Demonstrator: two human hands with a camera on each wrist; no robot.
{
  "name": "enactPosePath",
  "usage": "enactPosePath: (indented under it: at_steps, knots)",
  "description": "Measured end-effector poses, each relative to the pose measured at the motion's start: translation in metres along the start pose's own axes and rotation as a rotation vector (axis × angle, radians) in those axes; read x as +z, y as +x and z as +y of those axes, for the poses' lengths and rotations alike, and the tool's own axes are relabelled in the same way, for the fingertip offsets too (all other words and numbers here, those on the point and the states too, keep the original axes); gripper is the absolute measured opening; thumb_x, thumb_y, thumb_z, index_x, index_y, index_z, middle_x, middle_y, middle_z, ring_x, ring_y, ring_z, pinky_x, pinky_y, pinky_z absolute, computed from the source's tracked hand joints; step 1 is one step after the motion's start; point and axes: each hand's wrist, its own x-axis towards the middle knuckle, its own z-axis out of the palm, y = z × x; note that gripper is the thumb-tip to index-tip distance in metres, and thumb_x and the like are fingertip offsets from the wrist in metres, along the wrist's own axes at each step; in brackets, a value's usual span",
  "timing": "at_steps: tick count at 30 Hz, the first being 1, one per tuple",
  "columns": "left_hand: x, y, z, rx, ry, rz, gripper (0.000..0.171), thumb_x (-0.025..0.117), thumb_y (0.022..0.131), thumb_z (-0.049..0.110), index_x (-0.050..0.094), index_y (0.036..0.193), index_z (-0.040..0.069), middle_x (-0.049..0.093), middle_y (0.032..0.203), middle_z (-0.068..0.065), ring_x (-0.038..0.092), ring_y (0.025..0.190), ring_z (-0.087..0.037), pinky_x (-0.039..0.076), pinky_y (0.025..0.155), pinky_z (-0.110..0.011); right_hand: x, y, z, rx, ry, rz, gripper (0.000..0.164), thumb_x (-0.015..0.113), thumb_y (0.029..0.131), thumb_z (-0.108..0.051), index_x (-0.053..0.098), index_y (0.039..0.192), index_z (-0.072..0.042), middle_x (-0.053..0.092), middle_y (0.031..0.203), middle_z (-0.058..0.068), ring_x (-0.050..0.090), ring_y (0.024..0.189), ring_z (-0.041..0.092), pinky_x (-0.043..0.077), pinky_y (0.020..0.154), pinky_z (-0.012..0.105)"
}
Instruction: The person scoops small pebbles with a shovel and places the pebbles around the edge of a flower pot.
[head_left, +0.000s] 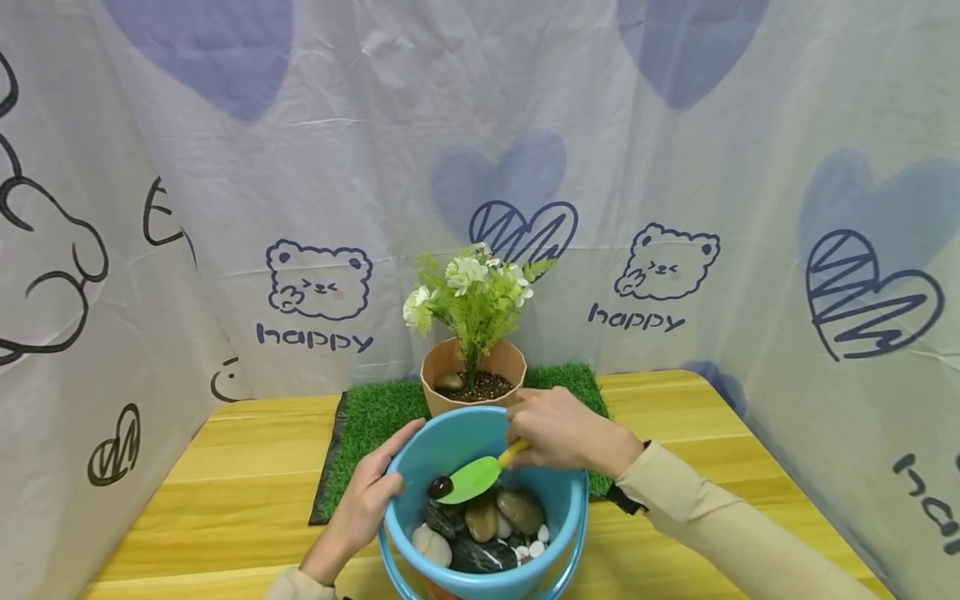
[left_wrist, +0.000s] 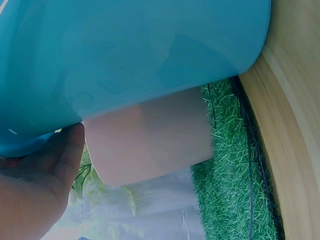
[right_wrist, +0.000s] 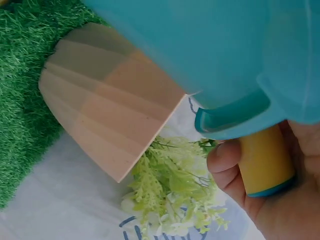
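Note:
In the head view a blue bucket [head_left: 408, 442] stands at the table's front, with dark, brown and white stones [head_left: 480, 521] inside. My left hand [head_left: 365, 500] holds the bucket's left rim, its thumb over the edge; the left wrist view shows fingers against the outer wall. My right hand [head_left: 558, 429] grips the yellow handle [right_wrist: 267, 162] of a small shovel. The shovel's green blade [head_left: 472, 482] is inside the bucket, above the stones, tilted down to the left. A dark, shiny stone [head_left: 440, 487] is at the blade's tip; whether it rests on it I cannot tell.
Just behind the bucket, a tan flowerpot [head_left: 437, 371] with white flowers [head_left: 467, 273], dark soil and a brown stone stands on a green turf mat [head_left: 382, 408]. The wooden table [head_left: 225, 467] is enclosed by a printed cloth [head_left: 420, 108] at the back and sides.

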Motion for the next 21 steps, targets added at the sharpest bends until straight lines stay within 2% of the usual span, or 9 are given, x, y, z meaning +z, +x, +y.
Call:
enactPosePath:
  at_steps: [5, 13, 21]
  knots:
    - [0.001, 0.001, -0.002, 0.008, 0.009, 0.006, 0.073, 0.040, 0.079, 0.000, 0.040, 0.150, 0.014, 0.049, 0.146, -0.018, 0.058, 0.121, -0.034, 0.051, 0.083, -0.027, 0.003, -0.005, 0.003, -0.012, 0.005, 0.038, 0.022, 0.073, 0.080, -0.051, 0.071, 0.072, -0.031, 0.060, 0.078, -0.015, 0.053, 0.084, 0.009, 0.036, 0.054, 0.021]
    - [0.002, 0.000, -0.004, 0.024, 0.009, 0.014, 0.073, 0.039, 0.078, -0.001, 0.040, 0.150, 0.014, 0.050, 0.145, -0.018, 0.058, 0.121, -0.034, 0.052, 0.085, -0.027, 0.007, -0.011, 0.008, -0.018, 0.018, 0.121, 0.018, 0.074, 0.079, -0.048, 0.077, 0.084, -0.031, 0.058, 0.076, -0.015, 0.038, 0.070, 0.006, 0.028, 0.053, 0.018]
    - [0.002, 0.000, -0.003, 0.012, 0.008, 0.020, 0.074, 0.039, 0.078, -0.002, 0.040, 0.150, 0.016, 0.051, 0.145, -0.013, 0.059, 0.122, -0.030, 0.051, 0.088, -0.025, 0.011, -0.014, 0.009, -0.022, 0.059, 0.187, 0.016, 0.077, 0.078, -0.045, 0.077, 0.084, -0.030, 0.055, 0.071, -0.015, 0.038, 0.068, 0.005, 0.029, 0.054, 0.016]
